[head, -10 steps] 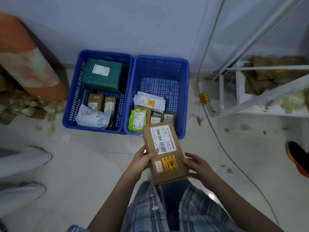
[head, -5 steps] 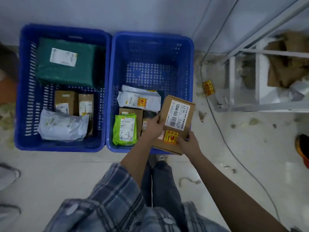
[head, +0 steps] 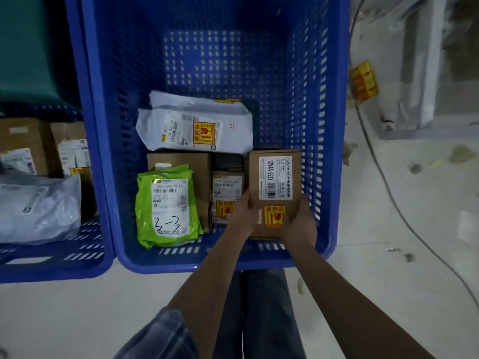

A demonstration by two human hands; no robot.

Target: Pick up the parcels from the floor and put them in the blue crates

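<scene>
1. Both hands reach into the right-hand blue crate (head: 334,151) and grip a cardboard box (head: 274,182) at its near end. The left hand (head: 239,212) presses against the box's 9 o'clock edge with fingers wrapped on that side; the right hand (head: 302,221) is clamped on the 3 o'clock edge, thumb lying across the top face.
2. The box sits in the crate's near right corner, its long side running from 6 to 12 o'clock, close to the perforated right wall. Whether it already rests on the crate floor cannot be told.
3. The box is plain brown, with a white label printed with a barcode and "12V4A-5525", and a yellow and red fragile sticker (head: 274,215) between the two hands.
4. At 9 o'clock from the box stands a small brown box (head: 226,193) with its own label and yellow sticker; further that way a green bag (head: 167,206) with handwriting on its label leans on a larger brown box (head: 191,161).
5. At 11 o'clock, beyond these, lies a white mailer bag (head: 197,125) with a yellow and red sticker.
6. The left-hand blue crate (head: 85,125) touches the first and holds a grey plastic bag (head: 39,208), brown boxes (head: 26,143) and a dark green parcel (head: 26,47).
7. The pale floor (head: 414,203) is scuffed and strewn with scraps; a grey cable (head: 383,174) runs along it at 3 o'clock, and a yellow and red sticker scrap (head: 364,81) lies at 2 o'clock beside a white metal frame (head: 430,60).
</scene>
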